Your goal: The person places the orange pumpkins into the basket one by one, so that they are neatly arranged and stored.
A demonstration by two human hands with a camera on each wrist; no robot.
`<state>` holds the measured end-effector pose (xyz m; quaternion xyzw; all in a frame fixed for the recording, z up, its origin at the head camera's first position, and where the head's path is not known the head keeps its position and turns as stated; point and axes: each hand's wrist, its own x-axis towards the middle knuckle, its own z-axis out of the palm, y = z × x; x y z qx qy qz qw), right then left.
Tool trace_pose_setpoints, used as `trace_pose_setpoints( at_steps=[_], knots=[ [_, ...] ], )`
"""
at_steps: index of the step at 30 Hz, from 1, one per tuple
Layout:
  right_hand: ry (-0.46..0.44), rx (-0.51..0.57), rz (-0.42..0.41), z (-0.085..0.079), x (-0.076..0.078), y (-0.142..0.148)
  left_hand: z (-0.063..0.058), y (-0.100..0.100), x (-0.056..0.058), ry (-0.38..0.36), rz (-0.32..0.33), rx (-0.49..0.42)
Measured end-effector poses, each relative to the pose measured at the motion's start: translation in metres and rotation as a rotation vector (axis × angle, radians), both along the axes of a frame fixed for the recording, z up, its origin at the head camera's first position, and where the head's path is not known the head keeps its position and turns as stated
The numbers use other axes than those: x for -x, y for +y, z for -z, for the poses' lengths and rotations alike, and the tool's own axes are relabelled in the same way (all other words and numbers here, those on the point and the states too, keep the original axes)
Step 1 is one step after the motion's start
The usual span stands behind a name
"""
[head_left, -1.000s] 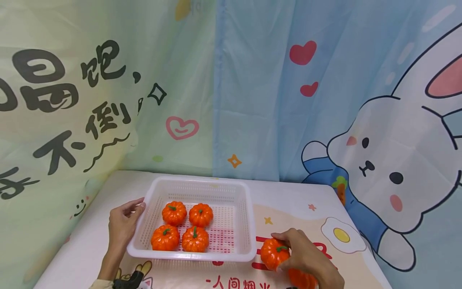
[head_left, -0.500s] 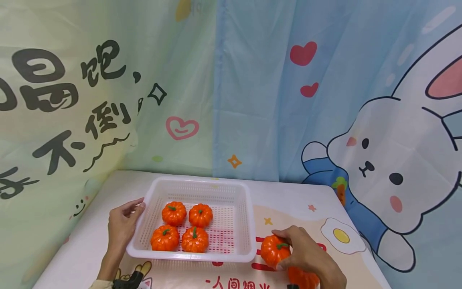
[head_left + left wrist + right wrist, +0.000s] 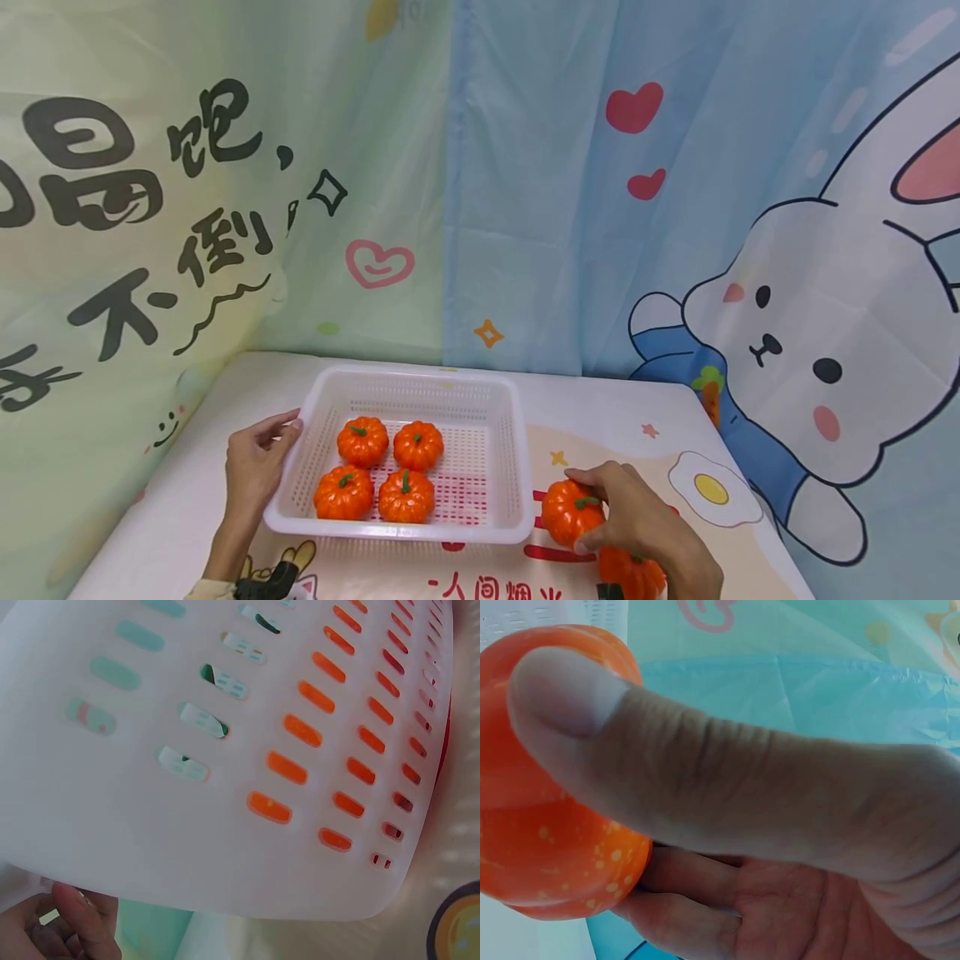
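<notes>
Several small orange toy pumpkins [image 3: 406, 497] with green stems sit in the left part of a white perforated plastic basket [image 3: 504, 467]. At the basket's left side, my left hand [image 3: 255, 467] pinches the rim between thumb and fingers; in the left wrist view, the hand [image 3: 64, 922] shows at the lower left by that rim. To the right of the basket, my right hand [image 3: 637, 517] grips another toy pumpkin [image 3: 566, 512]. Its thumb lies across the pumpkin [image 3: 562, 847] in the right wrist view, with fingers on the far side.
One more pumpkin [image 3: 630, 575] lies on the table below the right hand, partly hidden by the wrist. A printed cloth [image 3: 600, 408] covers the table. Behind it hangs a patterned curtain [image 3: 517, 208] with a rabbit on the right.
My right hand, gripping the pumpkin, has shifted very slightly up, and more of the pumpkin beneath it shows. The left hand and the basket stay in place.
</notes>
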<state>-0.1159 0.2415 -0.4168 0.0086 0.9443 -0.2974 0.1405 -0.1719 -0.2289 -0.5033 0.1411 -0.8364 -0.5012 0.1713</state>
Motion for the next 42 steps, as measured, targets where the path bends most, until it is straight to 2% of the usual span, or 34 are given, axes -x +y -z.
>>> trace_pose_setpoints(
  at_steps=[23,42],
  knots=[
    [0.086,0.015,-0.107,-0.019,0.002,-0.004,0.0,0.0,0.003,0.014,0.005,-0.001],
    [0.088,0.009,-0.098,-0.026,0.0,-0.008,0.0,-0.001,0.0,0.001,0.002,0.01]
  ],
)
